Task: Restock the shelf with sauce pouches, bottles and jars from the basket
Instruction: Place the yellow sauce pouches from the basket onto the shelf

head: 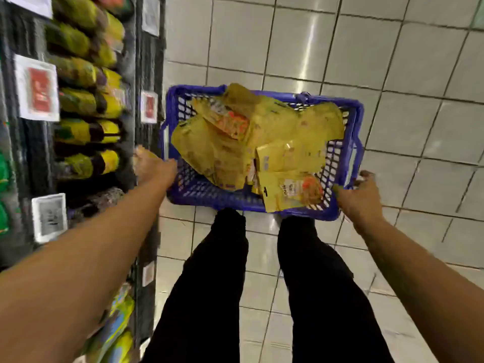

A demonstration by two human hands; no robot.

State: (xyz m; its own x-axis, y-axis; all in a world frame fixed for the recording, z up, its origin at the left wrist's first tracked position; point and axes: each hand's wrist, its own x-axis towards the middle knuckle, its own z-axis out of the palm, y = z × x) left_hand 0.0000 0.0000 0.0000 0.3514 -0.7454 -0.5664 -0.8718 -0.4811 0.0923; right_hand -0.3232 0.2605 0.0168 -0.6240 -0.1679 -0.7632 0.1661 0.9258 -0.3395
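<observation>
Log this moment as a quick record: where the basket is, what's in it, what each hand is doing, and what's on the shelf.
basket: blue plastic basket, over the tiled floor in front of the person's legs
contents: a heap of yellow sauce pouches; no bottles or jars visible in it
left hand: left hand at the basket's left rim; grip blurred
right hand: right hand gripping the basket's right near corner
shelf: shelf on the left, rows of yellow-labelled bottles, price tags on its edges
</observation>
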